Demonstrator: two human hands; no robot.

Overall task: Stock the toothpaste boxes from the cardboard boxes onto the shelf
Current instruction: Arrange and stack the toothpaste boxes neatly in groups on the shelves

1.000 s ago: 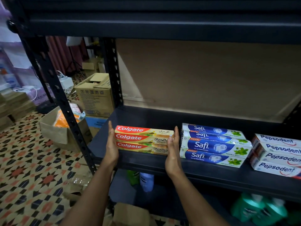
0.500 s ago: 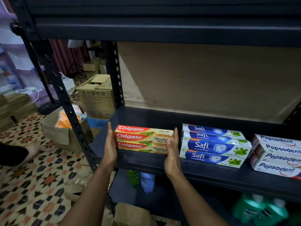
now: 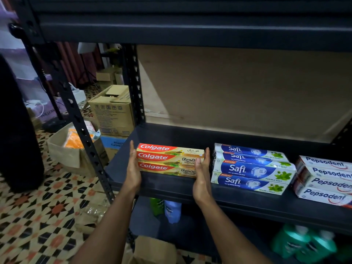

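Colgate boxes [image 3: 167, 160]: a stack on the dark shelf [image 3: 247, 204], three red-and-yellow faces showing toward me, sitting at the shelf's left end near its front edge; how many lie behind I cannot tell. My left hand [image 3: 134, 169] is flat against the stack's left end, fingers straight and extended, covering that end face. My right hand [image 3: 202, 176] is flat against the right end, thumb lying over the front of the lower boxes and hiding part of their print; both palms press the stack between them rather than curling round it. Safi boxes [image 3: 251, 168]: blue-and-white, stacked on the shelf just right of the Colgate boxes, close to my right hand, four faces readable, small print too fine to make out. Pepsodent boxes [image 3: 323, 180]: white stack at the shelf's right, cut off by the frame edge. Below the shelf: green bottles [image 3: 304, 244], blurred, labels unreadable, and a blue bottle [image 3: 172, 211] partly hidden by the shelf's front lip. Left of the shelf, on the patterned floor [image 3: 38, 216]: an open cardboard box [image 3: 64, 155] with orange packets, partly behind the rack's upright [image 3: 76, 119]; a taller carton [image 3: 112, 113] behind it.
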